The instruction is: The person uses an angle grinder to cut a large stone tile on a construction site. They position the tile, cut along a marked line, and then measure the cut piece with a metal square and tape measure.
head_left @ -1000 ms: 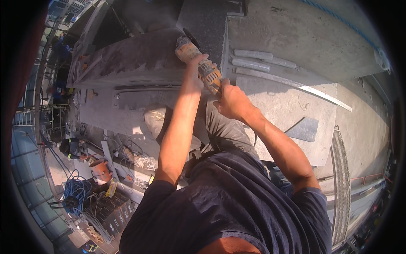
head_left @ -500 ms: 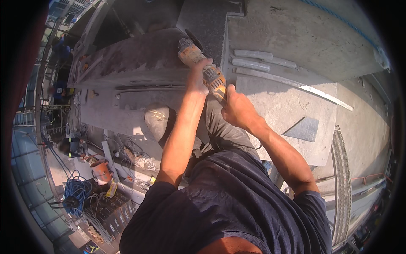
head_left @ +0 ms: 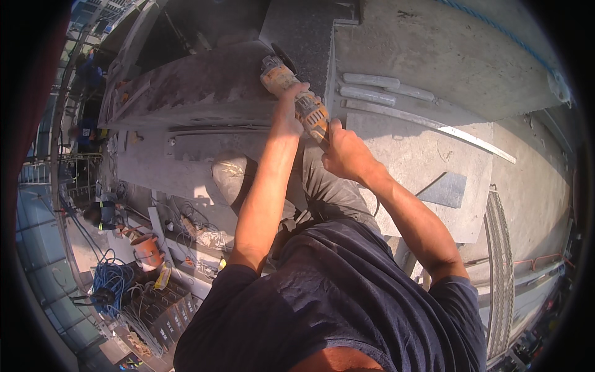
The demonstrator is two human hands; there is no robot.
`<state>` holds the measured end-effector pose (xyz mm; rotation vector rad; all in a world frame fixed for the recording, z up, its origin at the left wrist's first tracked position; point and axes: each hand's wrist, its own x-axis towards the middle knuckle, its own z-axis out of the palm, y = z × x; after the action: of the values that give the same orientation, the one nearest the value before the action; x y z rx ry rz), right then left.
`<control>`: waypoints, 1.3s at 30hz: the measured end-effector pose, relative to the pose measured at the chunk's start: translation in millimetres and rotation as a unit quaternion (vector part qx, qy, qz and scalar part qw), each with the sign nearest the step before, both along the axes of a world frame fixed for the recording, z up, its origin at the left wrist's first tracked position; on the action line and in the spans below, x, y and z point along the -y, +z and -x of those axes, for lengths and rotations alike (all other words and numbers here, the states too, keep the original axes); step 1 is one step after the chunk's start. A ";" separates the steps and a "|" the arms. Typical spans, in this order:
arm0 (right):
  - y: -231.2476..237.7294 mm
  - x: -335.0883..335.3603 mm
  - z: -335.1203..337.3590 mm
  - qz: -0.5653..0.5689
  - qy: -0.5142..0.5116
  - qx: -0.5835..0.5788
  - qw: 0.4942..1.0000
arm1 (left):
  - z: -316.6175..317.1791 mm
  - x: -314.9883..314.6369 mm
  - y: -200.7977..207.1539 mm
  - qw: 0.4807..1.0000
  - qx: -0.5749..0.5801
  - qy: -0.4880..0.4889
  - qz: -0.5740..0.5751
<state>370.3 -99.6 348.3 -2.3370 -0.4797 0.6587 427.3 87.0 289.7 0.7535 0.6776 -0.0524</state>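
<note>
Both my hands grip an orange and grey angle grinder [head_left: 313,115], coated with dust. My left hand [head_left: 289,110] is wrapped round its body behind the head, while my right hand [head_left: 349,152] closes on the rear handle. The thin dark disc [head_left: 284,57] stands on edge at the far end, at the dark speckled stone slab [head_left: 300,34]. Whether the disc touches the stone, I cannot tell. Left of the tool lies a long dusty stone panel [head_left: 204,80] with a pale front edge.
Wrapped pale bars [head_left: 372,80] and a long metal strip [head_left: 452,131] lie to the right. A dark stone offcut [head_left: 447,190] rests on the grey board. At lower left are an orange bucket [head_left: 147,251], blue cable coils [head_left: 110,285] and a crouching person [head_left: 102,215].
The grinder and both hands have shifted very slightly to the left and up. My grip is the same.
</note>
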 end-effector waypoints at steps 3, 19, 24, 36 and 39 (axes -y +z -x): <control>5.0 0.6 1.2 0.007 0.000 -0.006 1.000 | 0.9 -2.0 -2.6 1.000 0.004 -0.002 0.006; 7.8 13.2 18.4 0.027 -0.002 -0.016 1.000 | 15.7 13.6 -8.1 1.000 0.019 0.006 0.014; -0.2 9.2 13.0 0.027 -0.001 -0.016 1.000 | 13.3 10.7 -2.6 1.000 0.007 0.005 0.013; -1.4 15.4 19.3 0.001 -0.002 0.000 1.000 | 15.0 13.7 -5.7 1.000 0.012 0.010 0.022; 0.0 21.0 23.1 -0.003 0.003 0.003 1.000 | 19.1 19.5 -2.3 0.999 0.005 0.007 0.031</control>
<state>347.1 -120.7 348.3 -2.3334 -0.4900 0.6517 408.2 67.5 287.3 0.6895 0.6688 -0.0567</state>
